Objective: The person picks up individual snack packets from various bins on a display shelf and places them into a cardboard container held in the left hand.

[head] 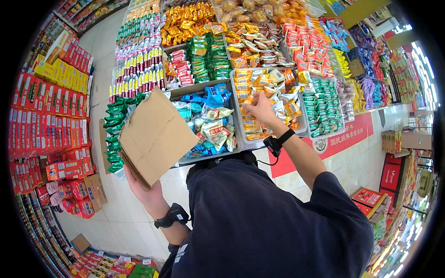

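My left hand [147,194] holds folded sheets of brown cardboard [158,139] by their lower edge, tilted over the front left of the snack display. My right hand [261,108] reaches into a clear plastic bin [242,138]. Its fingers pinch a small orange-wrapped snack packet [249,100] at the upper end of a neat column of similar packets [251,124]. Looser orange and white packets [292,107] lie to the right in that bin. Left of it, a grey bin [237,149] contains blue and cream-coloured wrapped snacks [215,130], partly hidden by the cardboard.
Green packets [321,107] fill the bin to the right, and dark green ones [114,139] lie at the left edge. Bins of orange and red packets stretch behind. Red boxes [48,128] are stacked left, across a tiled aisle [121,222].
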`<state>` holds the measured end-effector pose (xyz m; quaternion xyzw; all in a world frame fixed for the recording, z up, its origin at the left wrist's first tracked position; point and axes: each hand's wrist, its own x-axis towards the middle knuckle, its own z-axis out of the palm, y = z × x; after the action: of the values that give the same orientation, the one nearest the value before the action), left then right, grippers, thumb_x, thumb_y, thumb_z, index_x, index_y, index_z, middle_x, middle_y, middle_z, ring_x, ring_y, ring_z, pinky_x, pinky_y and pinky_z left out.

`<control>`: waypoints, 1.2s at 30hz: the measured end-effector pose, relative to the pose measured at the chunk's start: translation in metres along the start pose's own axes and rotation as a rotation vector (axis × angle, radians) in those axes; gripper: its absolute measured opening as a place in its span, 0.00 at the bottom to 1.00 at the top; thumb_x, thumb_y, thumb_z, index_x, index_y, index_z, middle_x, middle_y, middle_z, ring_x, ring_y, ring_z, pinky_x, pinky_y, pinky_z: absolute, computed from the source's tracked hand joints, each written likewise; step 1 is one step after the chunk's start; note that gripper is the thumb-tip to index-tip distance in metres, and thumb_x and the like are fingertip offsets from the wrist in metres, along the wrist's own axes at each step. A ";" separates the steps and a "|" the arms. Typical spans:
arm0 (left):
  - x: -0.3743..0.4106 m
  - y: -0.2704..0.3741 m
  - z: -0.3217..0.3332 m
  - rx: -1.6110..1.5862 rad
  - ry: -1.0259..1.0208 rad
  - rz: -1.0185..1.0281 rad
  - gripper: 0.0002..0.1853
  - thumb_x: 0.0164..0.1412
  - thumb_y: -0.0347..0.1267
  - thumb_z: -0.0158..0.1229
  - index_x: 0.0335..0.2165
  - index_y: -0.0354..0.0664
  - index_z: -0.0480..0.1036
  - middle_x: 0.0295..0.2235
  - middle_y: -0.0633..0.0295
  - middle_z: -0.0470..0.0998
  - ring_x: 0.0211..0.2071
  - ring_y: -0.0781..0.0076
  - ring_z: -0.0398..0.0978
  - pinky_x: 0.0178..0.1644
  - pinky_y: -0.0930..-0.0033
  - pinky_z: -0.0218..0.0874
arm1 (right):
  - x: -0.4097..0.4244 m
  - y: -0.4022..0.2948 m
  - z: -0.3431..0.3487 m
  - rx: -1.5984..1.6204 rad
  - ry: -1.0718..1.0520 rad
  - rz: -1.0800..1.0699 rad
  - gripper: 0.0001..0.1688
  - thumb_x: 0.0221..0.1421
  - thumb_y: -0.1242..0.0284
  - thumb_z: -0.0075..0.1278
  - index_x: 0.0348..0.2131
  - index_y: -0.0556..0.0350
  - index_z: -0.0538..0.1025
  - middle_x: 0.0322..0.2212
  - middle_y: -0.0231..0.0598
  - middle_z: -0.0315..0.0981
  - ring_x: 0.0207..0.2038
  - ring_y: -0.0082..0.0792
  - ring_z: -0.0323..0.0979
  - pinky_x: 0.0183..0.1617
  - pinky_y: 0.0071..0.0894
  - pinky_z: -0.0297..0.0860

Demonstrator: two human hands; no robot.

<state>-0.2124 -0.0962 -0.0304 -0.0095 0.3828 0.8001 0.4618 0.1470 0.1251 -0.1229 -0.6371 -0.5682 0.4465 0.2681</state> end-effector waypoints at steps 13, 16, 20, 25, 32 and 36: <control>0.012 0.010 -0.025 0.017 -0.070 0.041 0.24 0.74 0.45 0.38 0.59 0.45 0.64 0.56 0.62 0.71 0.56 0.67 0.70 0.59 0.59 0.63 | -0.009 0.010 -0.003 -0.709 0.023 -0.442 0.22 0.51 0.75 0.56 0.46 0.59 0.69 0.41 0.54 0.65 0.40 0.58 0.72 0.42 0.51 0.71; 0.013 0.011 -0.021 0.034 -0.033 0.045 0.23 0.74 0.45 0.38 0.58 0.45 0.65 0.55 0.62 0.72 0.55 0.68 0.71 0.57 0.60 0.64 | 0.006 0.027 0.006 -0.651 0.086 -0.548 0.16 0.50 0.77 0.55 0.41 0.58 0.73 0.38 0.50 0.66 0.40 0.56 0.73 0.43 0.51 0.71; 0.017 0.011 -0.023 0.056 -0.030 0.050 0.24 0.73 0.45 0.38 0.58 0.45 0.65 0.55 0.63 0.72 0.55 0.68 0.71 0.56 0.61 0.65 | 0.018 0.025 0.010 -0.650 0.173 -0.539 0.08 0.51 0.77 0.55 0.34 0.59 0.76 0.37 0.47 0.66 0.40 0.52 0.72 0.43 0.47 0.71; 0.015 0.009 -0.016 0.048 -0.005 0.034 0.24 0.73 0.44 0.38 0.60 0.44 0.63 0.57 0.62 0.69 0.58 0.68 0.68 0.58 0.59 0.64 | 0.028 0.001 -0.012 -0.587 0.224 -0.661 0.09 0.46 0.75 0.57 0.31 0.59 0.75 0.38 0.47 0.66 0.43 0.49 0.67 0.44 0.46 0.69; 0.027 -0.004 -0.015 -0.564 -0.880 -0.252 0.10 0.72 0.34 0.39 0.40 0.41 0.64 0.20 0.63 0.76 0.20 0.77 0.71 0.30 0.73 0.59 | 0.069 0.011 -0.051 -0.701 0.312 -0.647 0.14 0.48 0.73 0.58 0.37 0.58 0.75 0.36 0.46 0.72 0.43 0.50 0.69 0.49 0.50 0.65; 0.013 -0.004 0.012 -0.470 -0.721 -0.254 0.08 0.72 0.34 0.40 0.35 0.44 0.60 0.10 0.69 0.64 0.11 0.81 0.56 0.24 0.75 0.46 | 0.067 -0.014 -0.060 -0.608 0.424 -0.629 0.16 0.51 0.72 0.59 0.40 0.60 0.75 0.32 0.46 0.71 0.40 0.49 0.70 0.45 0.47 0.66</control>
<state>-0.2125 -0.0783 -0.0294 0.1185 0.0008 0.7545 0.6455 0.1899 0.2025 -0.1011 -0.5608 -0.7708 0.0178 0.3017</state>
